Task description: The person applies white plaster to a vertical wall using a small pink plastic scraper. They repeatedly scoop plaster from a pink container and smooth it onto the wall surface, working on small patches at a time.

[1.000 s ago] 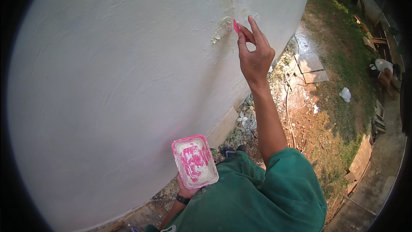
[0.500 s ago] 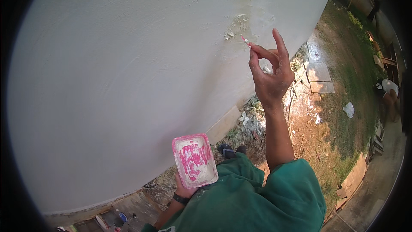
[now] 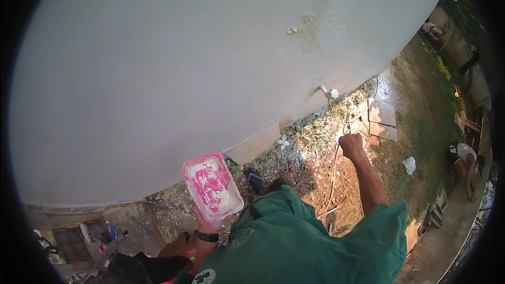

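Observation:
My left hand (image 3: 209, 225) holds a pink rectangular tray (image 3: 213, 186) from below, on its near side. White paste coats the tray's inside in smears, with pink showing through. Out to the right, over the ground, my right hand (image 3: 351, 144) is closed in a fist; whatever it holds is hidden. Ahead stands a pale wall (image 3: 158, 73), with a rough, stained patch (image 3: 305, 27) high up. A tap with a white knob (image 3: 331, 93) juts from the wall's lower part, between that patch and my right hand.
A hose (image 3: 335, 173) runs along the dirt below my right hand. Flat boards (image 3: 382, 119) and a white crumpled bag (image 3: 409, 165) lie farther right. Another person (image 3: 465, 163) bends down at the far right. Dark cloth (image 3: 147, 269) and a bare limb show at lower left.
My right hand has dropped from beside the wall patch and closed; the small pink-and-white thing in its pinch no longer shows. The view has shifted, and the tray appears farther left.

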Motion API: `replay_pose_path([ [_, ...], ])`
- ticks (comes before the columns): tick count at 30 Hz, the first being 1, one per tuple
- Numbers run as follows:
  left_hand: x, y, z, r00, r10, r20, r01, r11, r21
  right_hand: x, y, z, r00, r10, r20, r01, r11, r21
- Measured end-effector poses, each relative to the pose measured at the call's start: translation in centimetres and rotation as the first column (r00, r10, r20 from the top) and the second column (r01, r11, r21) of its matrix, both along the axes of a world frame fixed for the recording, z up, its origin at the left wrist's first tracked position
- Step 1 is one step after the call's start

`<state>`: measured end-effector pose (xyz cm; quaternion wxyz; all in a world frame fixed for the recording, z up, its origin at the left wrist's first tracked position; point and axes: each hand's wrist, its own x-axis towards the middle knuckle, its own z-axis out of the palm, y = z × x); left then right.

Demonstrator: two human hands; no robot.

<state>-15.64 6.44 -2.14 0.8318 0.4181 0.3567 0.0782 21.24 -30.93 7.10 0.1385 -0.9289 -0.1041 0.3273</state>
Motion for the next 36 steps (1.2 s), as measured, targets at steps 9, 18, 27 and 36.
replay_pose_path([
  [9, -6.4, -10.8, 0.1, 0.929, 0.331, 0.165, -0.200, 0.824, -0.531, 2.7, -1.2, 4.4, 0.746, -0.349, 0.568, -0.192, 0.703, 0.685],
  [18, -4.9, -15.3, 1.4, 0.954, 0.283, 0.100, -0.253, 0.938, -0.237, 6.4, 6.5, 12.8, 0.752, -0.343, 0.563, -0.389, 0.458, 0.799],
  [27, 3.4, -19.9, 3.5, 0.973, 0.196, -0.123, -0.216, 0.961, -0.172, 9.3, 11.7, 10.9, 0.713, -0.407, 0.571, -0.409, 0.420, 0.810],
  [36, 7.4, -20.9, 3.0, 0.978, 0.166, -0.126, -0.204, 0.884, -0.421, 9.3, 16.3, 9.5, 0.338, -0.395, 0.855, -0.710, 0.489, 0.506],
])
